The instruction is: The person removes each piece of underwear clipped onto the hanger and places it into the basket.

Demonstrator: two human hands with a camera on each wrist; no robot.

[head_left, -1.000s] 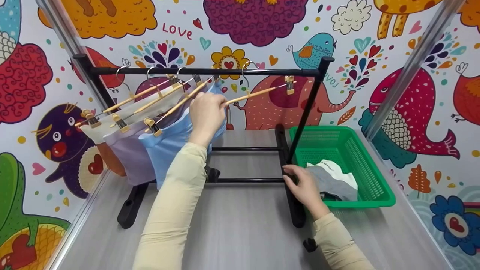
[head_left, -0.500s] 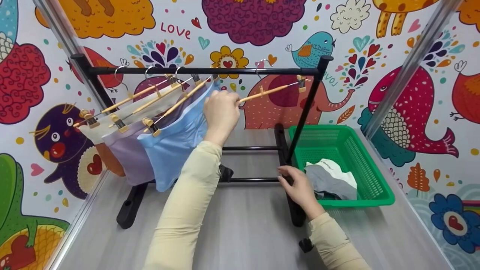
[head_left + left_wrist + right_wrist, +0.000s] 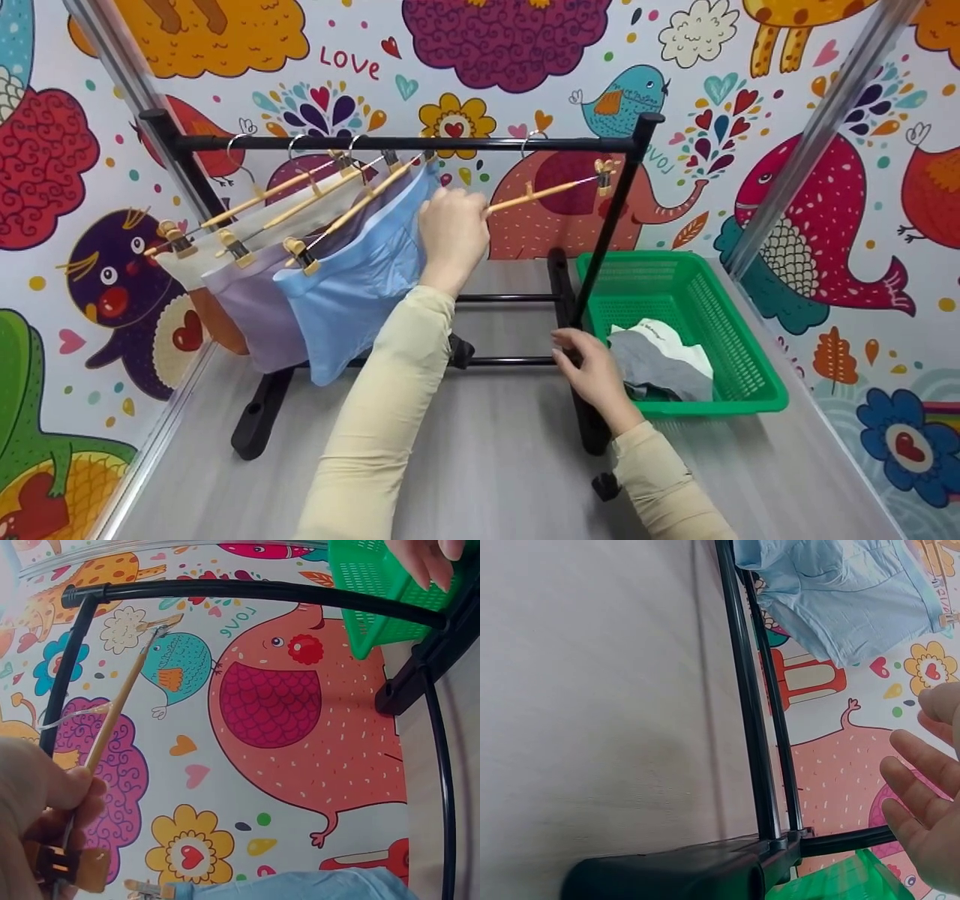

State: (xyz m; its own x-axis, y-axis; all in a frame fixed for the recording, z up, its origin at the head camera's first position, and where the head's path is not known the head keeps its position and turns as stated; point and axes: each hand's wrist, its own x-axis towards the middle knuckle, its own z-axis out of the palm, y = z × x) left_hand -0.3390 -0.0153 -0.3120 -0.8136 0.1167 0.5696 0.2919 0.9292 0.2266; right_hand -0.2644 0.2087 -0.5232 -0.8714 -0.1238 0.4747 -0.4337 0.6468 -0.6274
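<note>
Behind your left hand (image 3: 455, 240), a white wall (image 3: 484, 109) carried bright cartoon prints. Just beyond that hand you had a salmon-pink elephant (image 3: 517, 229), with a yellow flower (image 3: 457, 126) above the hand and a curly purple shape (image 3: 502, 45) higher still. Up and to the hand's left was the red word "LOVE" (image 3: 350, 64); farther left, a dark purple bird (image 3: 112, 277). Well to your right hand's (image 3: 596, 375) right was a magenta whale (image 3: 832, 217), and a metal post (image 3: 829, 112) slanted close to it. A grey tabletop (image 3: 517, 450) lay below both hands.
</note>
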